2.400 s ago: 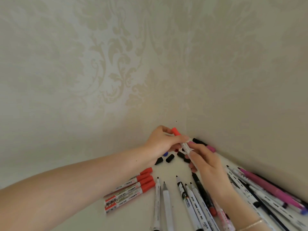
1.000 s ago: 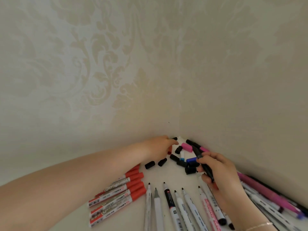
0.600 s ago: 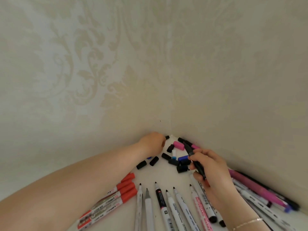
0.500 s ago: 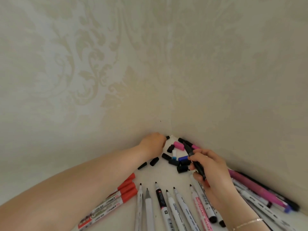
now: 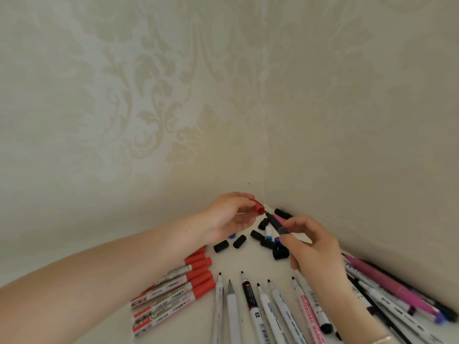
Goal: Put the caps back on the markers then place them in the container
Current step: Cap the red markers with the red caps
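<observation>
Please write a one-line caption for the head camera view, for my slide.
Left hand brings a red cap to the tip of a dark marker held by the right hand, above loose caps.

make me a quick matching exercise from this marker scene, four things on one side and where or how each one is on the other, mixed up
Things
1. small red plastic cap
2. dark-barrelled uncapped marker
3. row of red-capped white markers
4. short black loose cap

Places or states
A. lying on the table under the left forearm
B. pinched in the left hand, open end toward a marker tip
C. lying on the table between the two hands
D. held in the right hand, tip pointing at the cap

Pairs: 1-B, 2-D, 3-A, 4-C
</observation>
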The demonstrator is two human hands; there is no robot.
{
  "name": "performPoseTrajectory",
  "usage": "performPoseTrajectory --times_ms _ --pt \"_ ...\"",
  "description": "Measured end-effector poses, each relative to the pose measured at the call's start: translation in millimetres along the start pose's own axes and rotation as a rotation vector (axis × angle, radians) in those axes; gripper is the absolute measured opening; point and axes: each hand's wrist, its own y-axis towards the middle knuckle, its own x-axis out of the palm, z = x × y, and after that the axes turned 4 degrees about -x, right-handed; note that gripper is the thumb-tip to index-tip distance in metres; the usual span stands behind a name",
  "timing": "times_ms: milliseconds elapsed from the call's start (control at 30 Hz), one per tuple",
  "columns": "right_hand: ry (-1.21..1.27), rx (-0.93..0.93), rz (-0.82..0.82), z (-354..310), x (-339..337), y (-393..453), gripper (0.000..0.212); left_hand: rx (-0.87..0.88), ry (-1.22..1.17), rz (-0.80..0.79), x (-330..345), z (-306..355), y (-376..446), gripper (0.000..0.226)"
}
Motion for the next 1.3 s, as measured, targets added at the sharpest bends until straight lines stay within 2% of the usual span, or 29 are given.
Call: performPoseTrajectory --times_ms 267,467,733,1000,1100,1233,1300 --pt "-0.063 -0.053 -0.033 4 4 -3 0.022 0.015 0.037 0.017 0 -7 -21 0.013" --pt "-0.166 -0.080 -0.064 10 4 -2 0.021 0.087 0.306 0.026 8 -11 -35 0.019" --pt "-0.214 -0.114 -0.034 10 4 -4 0.021 0.068 0.372 -0.033 21 -27 -45 0.005" --pt "-0.257 -0.105 -0.049 10 7 -6 0.013 0.044 0.372 0.001 26 -33 -51 0.023" --pt "-0.250 -0.114 -0.120 11 10 -7 0.019 0.014 0.335 0.011 28 -31 -49 0.032" --pt "-0.250 -0.128 -0.177 9 8 -6 0.029 0.125 0.289 0.148 12 2 -39 0.037" --pt "-0.298 -0.093 -0.170 10 4 -3 0.027 0.224 0.497 0.236 -8 28 -36 0.039"
